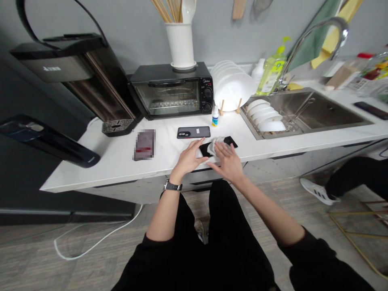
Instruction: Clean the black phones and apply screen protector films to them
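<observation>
A black smartphone (230,142) lies near the counter's front edge. My left hand (190,158) steadies its left end, with the thumb on the near side and the fingers on the far side. Under the fingers of my right hand (228,162) a crumpled white wipe (212,147) is pressed onto the phone's surface; part of it is hidden. Just behind lies a dark phone or phone case (193,132), camera side up, with a small white label. A small white spray bottle (215,117) with a blue and yellow label stands beyond the smartphone.
Left are a blurred-out packet (144,144), a dark cylindrical appliance (48,140) and a tall black machine (91,76). Behind stands a toaster oven (172,93) with a utensil holder (182,45). Rightward are plates (234,89) and a sink (339,111). Another person's shoe (318,191) shows below.
</observation>
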Demonstrator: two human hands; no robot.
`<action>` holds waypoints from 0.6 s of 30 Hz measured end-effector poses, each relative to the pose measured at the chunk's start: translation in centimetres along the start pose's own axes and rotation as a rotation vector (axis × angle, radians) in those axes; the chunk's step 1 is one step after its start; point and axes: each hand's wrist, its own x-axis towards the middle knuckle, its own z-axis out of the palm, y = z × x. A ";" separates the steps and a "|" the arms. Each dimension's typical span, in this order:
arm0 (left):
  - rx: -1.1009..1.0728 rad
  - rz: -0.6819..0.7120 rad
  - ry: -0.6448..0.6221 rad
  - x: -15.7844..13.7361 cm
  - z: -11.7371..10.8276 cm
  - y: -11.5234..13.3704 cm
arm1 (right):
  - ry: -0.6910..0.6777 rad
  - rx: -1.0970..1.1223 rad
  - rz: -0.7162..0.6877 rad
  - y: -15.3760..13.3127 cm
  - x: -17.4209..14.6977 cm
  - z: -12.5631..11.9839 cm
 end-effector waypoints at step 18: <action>-0.037 0.017 -0.015 0.2 0.0 -0.5 | 0.030 0.065 0.041 -1.9 -0.2 1.4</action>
